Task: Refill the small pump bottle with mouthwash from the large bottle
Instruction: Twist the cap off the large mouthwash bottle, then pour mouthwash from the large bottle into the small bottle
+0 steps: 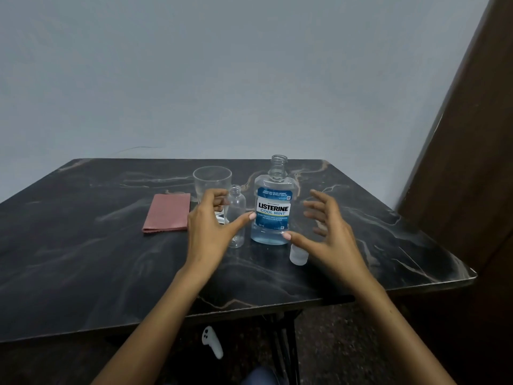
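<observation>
I take the large mouthwash bottle (273,207) as my landmark: it stands upright on the dark marbled table (83,259), its neck open and uncapped, blue liquid filling the lower body. Just left of it stands the small pump bottle (236,218), also upright, clear and apparently empty, its mouth open with no pump fitted. A white cap (299,256) sits just in front of the large bottle and a little right.

My left hand (211,232) hovers in front of the small bottle, fingers spread, thumb reaching toward the large bottle's label; I think the thumb tip stops just short of it, though the angle makes contact hard to judge. My right hand (330,232) is to the right of the large bottle, fingers splayed wide and holding nothing, thumb tip near the bottle's base.

The large bottle lies between both hands, long axis vertical, with the right palm facing its side. I judge the right hand better placed to take it while the left steadies the small one.

Behind the small bottle is a clear cup (212,182); further left lies a folded pink cloth (168,212).
</observation>
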Action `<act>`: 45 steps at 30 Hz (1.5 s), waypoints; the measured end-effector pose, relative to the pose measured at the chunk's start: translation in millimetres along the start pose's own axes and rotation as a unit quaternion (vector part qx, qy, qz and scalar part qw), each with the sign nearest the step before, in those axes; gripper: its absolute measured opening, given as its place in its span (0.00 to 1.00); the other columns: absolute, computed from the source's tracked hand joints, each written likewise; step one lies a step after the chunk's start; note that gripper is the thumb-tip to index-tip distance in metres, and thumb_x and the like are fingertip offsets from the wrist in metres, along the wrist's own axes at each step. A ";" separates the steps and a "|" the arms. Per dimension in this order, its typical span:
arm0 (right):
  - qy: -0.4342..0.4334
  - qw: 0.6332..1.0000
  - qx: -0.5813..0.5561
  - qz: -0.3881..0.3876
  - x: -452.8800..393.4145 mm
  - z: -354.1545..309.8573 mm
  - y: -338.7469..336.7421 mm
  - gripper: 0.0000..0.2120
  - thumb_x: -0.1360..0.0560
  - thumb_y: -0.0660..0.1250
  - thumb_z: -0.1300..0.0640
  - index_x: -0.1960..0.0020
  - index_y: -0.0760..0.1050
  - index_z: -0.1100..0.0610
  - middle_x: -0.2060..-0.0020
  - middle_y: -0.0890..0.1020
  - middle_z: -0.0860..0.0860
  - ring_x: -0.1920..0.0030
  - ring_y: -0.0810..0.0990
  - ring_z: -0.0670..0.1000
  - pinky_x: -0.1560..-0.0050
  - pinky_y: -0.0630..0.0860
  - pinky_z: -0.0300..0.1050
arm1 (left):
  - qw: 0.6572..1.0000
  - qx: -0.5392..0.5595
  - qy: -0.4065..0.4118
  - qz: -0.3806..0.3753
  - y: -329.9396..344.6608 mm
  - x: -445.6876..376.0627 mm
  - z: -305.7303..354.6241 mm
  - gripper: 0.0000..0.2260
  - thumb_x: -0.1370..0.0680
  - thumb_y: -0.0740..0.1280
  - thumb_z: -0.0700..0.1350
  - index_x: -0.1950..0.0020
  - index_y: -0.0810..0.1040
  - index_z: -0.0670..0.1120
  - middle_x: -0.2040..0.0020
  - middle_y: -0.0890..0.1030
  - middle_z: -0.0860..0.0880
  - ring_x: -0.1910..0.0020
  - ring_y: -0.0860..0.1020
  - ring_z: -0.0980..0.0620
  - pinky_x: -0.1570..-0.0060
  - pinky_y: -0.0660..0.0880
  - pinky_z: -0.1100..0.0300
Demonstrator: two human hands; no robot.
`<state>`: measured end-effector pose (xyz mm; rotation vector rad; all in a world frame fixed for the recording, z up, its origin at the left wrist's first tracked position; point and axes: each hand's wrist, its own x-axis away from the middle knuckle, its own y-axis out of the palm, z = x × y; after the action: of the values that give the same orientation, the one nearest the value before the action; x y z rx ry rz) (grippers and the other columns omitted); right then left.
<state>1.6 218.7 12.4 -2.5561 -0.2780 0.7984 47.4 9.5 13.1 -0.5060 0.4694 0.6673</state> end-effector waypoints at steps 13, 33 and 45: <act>-0.010 0.987 -0.163 0.000 -29.8 -6.3 37.7 0.36 0.34 0.76 0.61 0.34 0.61 0.45 0.44 0.79 0.54 0.45 0.81 0.50 0.43 0.79 0.53 | 0.999 0.035 0.008 -0.004 -8.7 -2.8 -13.4 0.22 0.38 0.79 0.52 0.50 0.74 0.51 0.55 0.81 0.54 0.56 0.82 0.55 0.57 0.80 0.61; -0.102 0.979 0.063 -0.166 -76.0 -26.4 -5.6 0.34 0.32 0.75 0.60 0.35 0.66 0.36 0.52 0.77 0.43 0.49 0.80 0.44 0.51 0.78 0.35 | 0.999 0.039 0.036 -0.003 -6.7 -2.3 -25.7 0.21 0.37 0.76 0.56 0.50 0.74 0.53 0.54 0.81 0.56 0.55 0.81 0.58 0.57 0.80 0.62; -0.149 0.934 0.203 -0.251 -97.6 -46.6 -21.9 0.33 0.32 0.74 0.59 0.35 0.66 0.35 0.49 0.80 0.44 0.48 0.80 0.47 0.49 0.80 0.43 | 0.997 0.066 0.036 -0.007 -5.5 -0.5 -28.5 0.22 0.38 0.73 0.61 0.49 0.73 0.57 0.51 0.81 0.55 0.54 0.81 0.58 0.57 0.80 0.64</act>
<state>-51.9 190.7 104.7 -1.8543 -0.7439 0.9207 43.7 -10.9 -7.3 -0.4078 0.5730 0.6023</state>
